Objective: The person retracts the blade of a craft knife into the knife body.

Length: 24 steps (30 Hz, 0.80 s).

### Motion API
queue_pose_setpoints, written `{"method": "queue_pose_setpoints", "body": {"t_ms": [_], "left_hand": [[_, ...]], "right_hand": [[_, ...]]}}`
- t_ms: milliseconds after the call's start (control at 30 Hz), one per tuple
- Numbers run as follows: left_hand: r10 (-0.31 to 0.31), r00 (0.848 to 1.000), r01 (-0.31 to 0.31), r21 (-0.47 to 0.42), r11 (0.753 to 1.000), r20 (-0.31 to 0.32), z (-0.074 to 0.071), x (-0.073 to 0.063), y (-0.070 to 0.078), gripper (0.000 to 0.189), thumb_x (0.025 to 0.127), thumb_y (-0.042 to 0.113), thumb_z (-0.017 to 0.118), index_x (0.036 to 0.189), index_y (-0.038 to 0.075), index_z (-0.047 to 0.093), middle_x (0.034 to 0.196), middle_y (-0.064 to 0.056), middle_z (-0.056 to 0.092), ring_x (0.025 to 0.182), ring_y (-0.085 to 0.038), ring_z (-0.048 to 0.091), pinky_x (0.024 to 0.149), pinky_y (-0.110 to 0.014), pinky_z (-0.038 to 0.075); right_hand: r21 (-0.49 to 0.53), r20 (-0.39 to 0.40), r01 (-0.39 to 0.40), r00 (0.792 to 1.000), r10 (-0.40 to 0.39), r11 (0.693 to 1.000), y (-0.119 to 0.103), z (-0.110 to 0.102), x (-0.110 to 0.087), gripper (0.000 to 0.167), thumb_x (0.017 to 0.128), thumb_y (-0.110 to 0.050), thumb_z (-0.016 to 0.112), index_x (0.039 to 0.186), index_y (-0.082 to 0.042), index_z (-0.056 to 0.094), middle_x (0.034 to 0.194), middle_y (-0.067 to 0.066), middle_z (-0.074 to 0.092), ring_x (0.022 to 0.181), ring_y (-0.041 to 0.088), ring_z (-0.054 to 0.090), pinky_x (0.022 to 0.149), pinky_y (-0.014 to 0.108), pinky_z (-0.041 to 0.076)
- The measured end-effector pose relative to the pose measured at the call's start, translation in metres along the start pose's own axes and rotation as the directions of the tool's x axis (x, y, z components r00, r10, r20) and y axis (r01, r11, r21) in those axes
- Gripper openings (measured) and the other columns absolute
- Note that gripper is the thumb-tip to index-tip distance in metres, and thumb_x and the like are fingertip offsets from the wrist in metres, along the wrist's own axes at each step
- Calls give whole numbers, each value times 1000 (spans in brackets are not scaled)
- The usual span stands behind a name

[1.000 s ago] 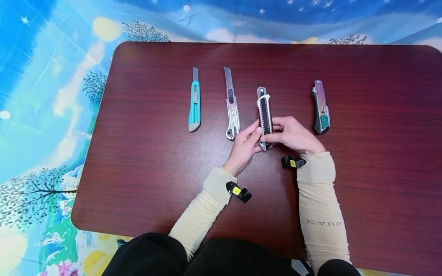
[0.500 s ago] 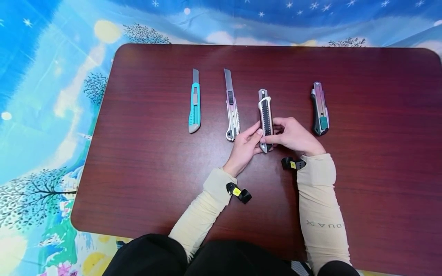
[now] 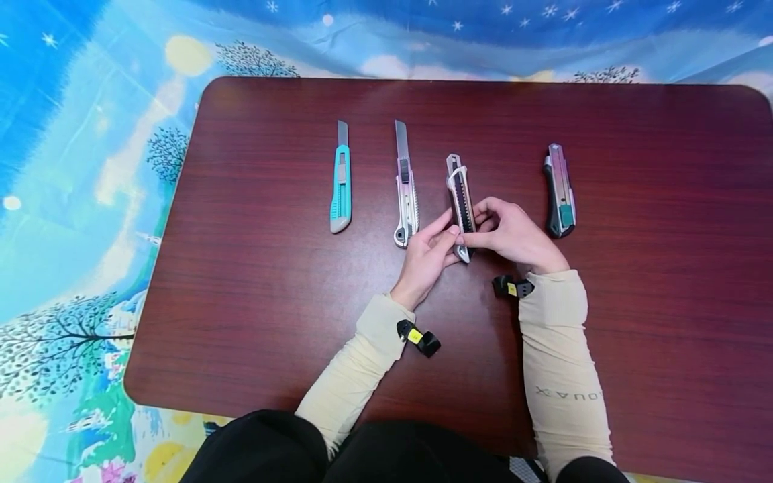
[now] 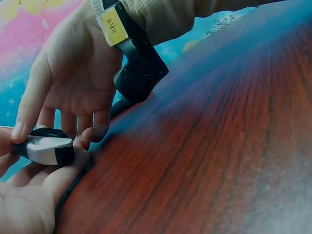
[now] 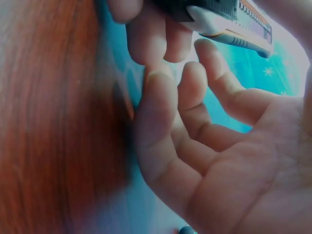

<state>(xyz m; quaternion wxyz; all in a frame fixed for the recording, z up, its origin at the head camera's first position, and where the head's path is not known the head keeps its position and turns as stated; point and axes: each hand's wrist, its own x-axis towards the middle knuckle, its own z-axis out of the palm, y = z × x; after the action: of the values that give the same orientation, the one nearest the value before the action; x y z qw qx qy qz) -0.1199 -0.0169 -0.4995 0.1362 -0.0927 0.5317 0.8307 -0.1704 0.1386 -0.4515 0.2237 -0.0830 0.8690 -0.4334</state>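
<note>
A silver-and-black utility knife (image 3: 460,201) is held up between both hands, its top leaning slightly left in the head view. The left hand (image 3: 423,261) grips its lower end from the left, thumb in front and fingers behind and below. From the right, the right hand (image 3: 516,233) pinches the same end, with its thumb (image 4: 34,97) against the knife in the left wrist view. Only the knife's upper part (image 5: 239,24) shows in the right wrist view, above the right hand's bent fingers (image 5: 168,141). Its blade cannot be clearly made out.
On the dark red wooden table (image 3: 272,302) lie a teal utility knife (image 3: 341,188) and a silver-purple one (image 3: 406,194), both with blades out, left of the hands. A black-and-purple utility knife (image 3: 561,191) lies to the right. Patterned blue cloth (image 3: 362,40) hangs beyond the table.
The held utility knife has turned a little, its top swinging left and its lower end rising slightly. The right hand's fingers have shifted a little. The left hand has barely moved.
</note>
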Motion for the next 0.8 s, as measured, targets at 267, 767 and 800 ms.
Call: {"method": "queue_pose_setpoints", "body": {"t_ms": [267,767,800], "left_hand": [[-8,1000,8,-15,1000,22,0,0,1,47,102,12,45,149,13,37,134,-26,55,108,-21,63,92,-39,54],[29,993,-33,29,999,116,-2,0,4,53,101,8,46,152,12,29,144,-24,47,127,-33,53,98,-37,52],[32,992,-36,31,999,120,-2,0,3,54,101,8,46,152,12,29,144,-24,46,127,-33,52,98,-38,52]], "right_hand": [[-49,-29,-3,1000,2,999,-2,5,1,37,77,-24,80,101,-4,61,89,12,64,73,20,56,63,23,43],[-39,-58,-28,998,26,999,-5,6,0,38,83,-27,74,106,-1,60,92,16,64,67,14,56,58,23,44],[-31,-61,-29,998,27,999,-5,6,0,38,83,-27,74,106,0,60,92,17,64,66,12,55,58,22,44]]}}
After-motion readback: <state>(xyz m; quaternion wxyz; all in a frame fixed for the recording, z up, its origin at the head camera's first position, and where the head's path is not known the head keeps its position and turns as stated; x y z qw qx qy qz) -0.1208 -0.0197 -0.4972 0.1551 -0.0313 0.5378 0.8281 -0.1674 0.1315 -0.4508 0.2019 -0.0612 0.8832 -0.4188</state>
